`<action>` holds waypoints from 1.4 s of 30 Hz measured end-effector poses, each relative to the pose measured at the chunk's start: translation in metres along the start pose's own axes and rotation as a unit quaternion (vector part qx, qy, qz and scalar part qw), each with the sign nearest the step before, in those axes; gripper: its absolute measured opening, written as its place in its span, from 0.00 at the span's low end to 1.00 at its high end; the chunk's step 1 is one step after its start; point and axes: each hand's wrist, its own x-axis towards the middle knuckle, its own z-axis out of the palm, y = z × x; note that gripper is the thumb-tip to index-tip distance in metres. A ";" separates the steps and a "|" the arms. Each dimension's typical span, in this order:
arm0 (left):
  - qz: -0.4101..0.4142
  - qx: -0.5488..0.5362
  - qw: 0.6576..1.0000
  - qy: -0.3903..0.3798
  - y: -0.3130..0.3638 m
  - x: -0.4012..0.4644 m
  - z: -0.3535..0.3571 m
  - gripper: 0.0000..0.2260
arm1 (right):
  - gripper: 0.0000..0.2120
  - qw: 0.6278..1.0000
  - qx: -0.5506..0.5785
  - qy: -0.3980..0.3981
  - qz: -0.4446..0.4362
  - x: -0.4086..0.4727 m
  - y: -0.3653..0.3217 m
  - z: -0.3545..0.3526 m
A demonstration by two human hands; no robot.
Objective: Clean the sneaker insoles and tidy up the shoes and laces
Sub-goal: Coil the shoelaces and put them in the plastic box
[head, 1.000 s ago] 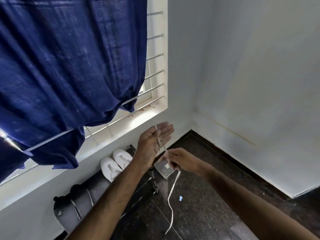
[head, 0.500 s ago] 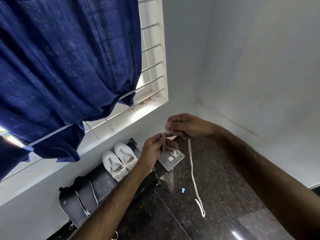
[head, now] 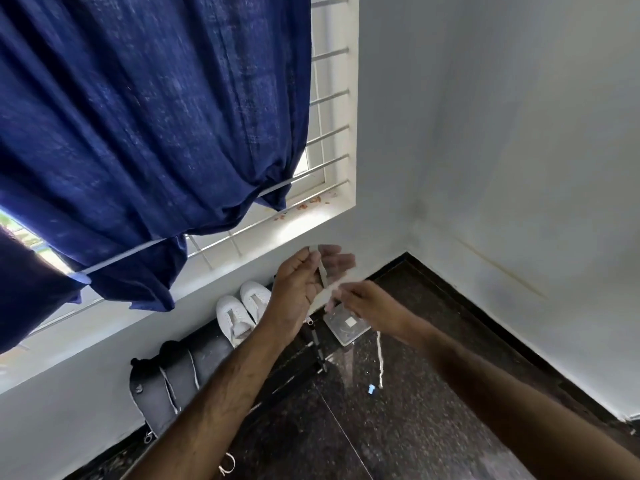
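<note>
1. A blue curtain (head: 149,133) hangs over the barred window (head: 329,140), above a dark speckled floor (head: 433,410).
2. A dark bag (head: 173,375) lies along the wall.
3. Two white sneakers (head: 242,310) sit side by side on it, toes toward the wall.
4. The left hand (head: 304,282) is raised palm-up, fingers straight and loosely together, with the white lace (head: 323,275) draped across them.
5. The right hand (head: 360,299) pinches the lace just below; its loose end hangs toward the floor.
6. A clear plastic box (head: 346,325) lies on the floor under the hands; its contents cannot be made out.
</note>
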 end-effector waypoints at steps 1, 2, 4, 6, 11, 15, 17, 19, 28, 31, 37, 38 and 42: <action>-0.003 0.015 1.000 0.024 -0.001 0.003 -0.005 0.14 | 0.18 1.000 0.002 -0.013 -0.003 -0.005 0.006 0.006; -0.009 0.039 0.998 0.047 -0.005 0.006 -0.010 0.14 | 0.18 0.999 0.001 -0.032 -0.011 -0.011 0.006 0.011; -0.015 0.100 0.992 0.077 -0.015 0.008 -0.021 0.14 | 0.18 0.997 -0.018 -0.073 -0.029 -0.019 0.000 0.014; -0.030 0.143 0.986 0.081 -0.025 0.003 -0.027 0.13 | 0.17 0.992 -0.060 -0.105 -0.048 -0.020 -0.013 0.007; -0.056 0.119 0.990 0.058 -0.029 -0.008 -0.014 0.14 | 0.16 0.993 -0.070 -0.054 -0.083 0.003 -0.065 -0.030; -0.037 0.029 0.999 0.007 -0.023 -0.013 -0.006 0.17 | 0.15 0.994 -0.050 -0.008 -0.096 0.022 -0.085 -0.050; -0.014 0.022 1.000 -0.002 -0.017 -0.013 -0.006 0.16 | 0.15 0.996 -0.026 0.015 -0.084 0.028 -0.081 -0.049; 0.005 0.011 1.000 -0.010 -0.010 -0.014 -0.004 0.16 | 0.14 0.997 -0.013 0.028 -0.068 0.031 -0.067 -0.040; 0.036 0.068 0.994 0.083 0.006 -0.004 -0.024 0.16 | 0.21 0.996 -0.036 -0.074 -0.035 -0.003 -0.018 0.015; 0.003 0.119 0.989 0.086 -0.004 -0.002 -0.034 0.15 | 0.19 0.976 -0.172 -0.120 -0.060 -0.008 -0.026 0.009; -0.039 0.150 0.988 -0.002 -0.022 -0.016 -0.026 0.18 | 0.11 0.974 -0.185 -0.032 -0.129 0.010 -0.086 -0.040; -0.037 0.147 0.988 -0.017 -0.021 -0.018 -0.021 0.19 | 0.12 0.975 -0.174 -0.015 -0.137 0.014 -0.091 -0.047; -0.010 0.037 0.999 -0.037 -0.006 -0.020 -0.011 0.19 | 0.12 0.995 -0.043 0.008 -0.092 0.029 -0.074 -0.046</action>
